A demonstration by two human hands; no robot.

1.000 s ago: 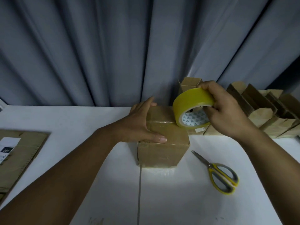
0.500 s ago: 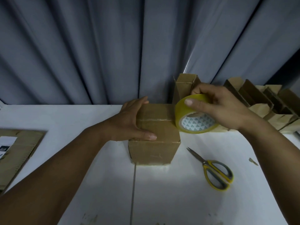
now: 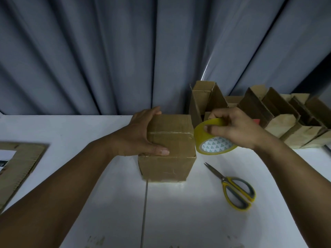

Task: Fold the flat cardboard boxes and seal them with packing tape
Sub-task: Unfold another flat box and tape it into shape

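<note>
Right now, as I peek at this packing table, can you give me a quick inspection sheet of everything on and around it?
Surface: white table, a seam running down its middle, scuffs near the front edge.
Job's things: closed cardboard box, shiny tape along its top seam; yellow tape roll at its right edge; flat cardboard at far left; row of folded open boxes at back right.
Clutter: yellow-handled scissors lying right of the box.
Hands: left hand grips the box's top left; right hand holds the tape roll.
Cables: nothing seen.
Surroundings: grey pleated curtain behind the table.
</note>
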